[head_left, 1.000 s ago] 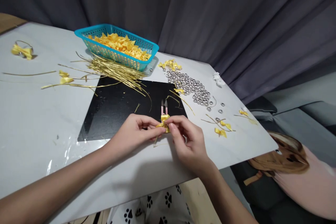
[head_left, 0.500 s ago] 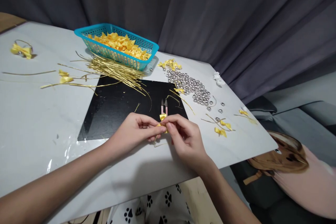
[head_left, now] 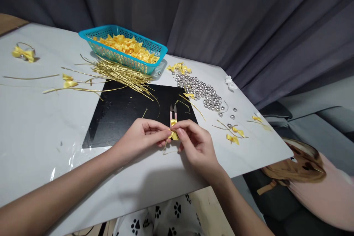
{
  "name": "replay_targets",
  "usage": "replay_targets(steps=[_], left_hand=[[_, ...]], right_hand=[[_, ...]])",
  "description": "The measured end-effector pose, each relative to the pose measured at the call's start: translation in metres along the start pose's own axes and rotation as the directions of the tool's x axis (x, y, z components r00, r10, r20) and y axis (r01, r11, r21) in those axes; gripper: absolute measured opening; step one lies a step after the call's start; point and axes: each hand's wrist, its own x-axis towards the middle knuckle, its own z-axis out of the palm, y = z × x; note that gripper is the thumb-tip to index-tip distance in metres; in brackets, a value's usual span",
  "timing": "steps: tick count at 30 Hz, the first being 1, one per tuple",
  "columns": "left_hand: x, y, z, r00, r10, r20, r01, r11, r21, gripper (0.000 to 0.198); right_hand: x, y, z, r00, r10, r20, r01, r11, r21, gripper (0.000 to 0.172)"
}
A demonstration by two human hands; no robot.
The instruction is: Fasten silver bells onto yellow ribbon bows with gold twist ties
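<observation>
Between my two hands is a small yellow ribbon bow [head_left: 174, 135], pinched from both sides at its middle. My left hand [head_left: 145, 133] is closed on its left side, thumb against fingertips. My right hand [head_left: 195, 141] pinches it from the right. A thin gold tie [head_left: 165, 149] trails down below the fingers. Just beyond the bow, thread snips [head_left: 173, 110] with pink handles and dark blades lie on the black mat [head_left: 124, 114], their handles partly hidden behind the bow and fingers.
A blue basket [head_left: 155, 65] of yellow bows stands at the back, gold ties [head_left: 121, 74] heaped before it. Silver beads [head_left: 199, 90] spread to the right, with loose bows [head_left: 232, 139] nearby. A finished-looking bow ring [head_left: 23, 54] sits far left on the white table [head_left: 41, 118].
The bow has turned slightly between my fingers, and more of its lower loop shows now. My left fingertips have shifted a little. Everything else stays in place.
</observation>
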Motion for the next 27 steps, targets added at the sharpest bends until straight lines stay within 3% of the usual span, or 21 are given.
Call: replay_targets(steps=[9, 20, 27], left_hand=[[0.002, 0.001, -0.002, 1.0, -0.022, 0.011, 0.023, 0.992, -0.121, 0.011], [0.002, 0.0, -0.005, 0.999, -0.025, 0.045, 0.032, 0.988, -0.153, 0.011], [0.001, 0.001, -0.005, 0.999, -0.026, 0.046, 0.033, 0.986, -0.163, 0.011]], right_hand=[[-0.013, -0.005, -0.002, 0.984, -0.002, -0.177, -0.021, 0.992, -0.125, 0.006], [-0.014, -0.007, -0.002, 0.989, -0.034, -0.144, -0.006, 0.964, -0.267, 0.01], [-0.013, -0.012, -0.003, 0.987, -0.11, -0.118, 0.066, 0.944, -0.324, 0.01]])
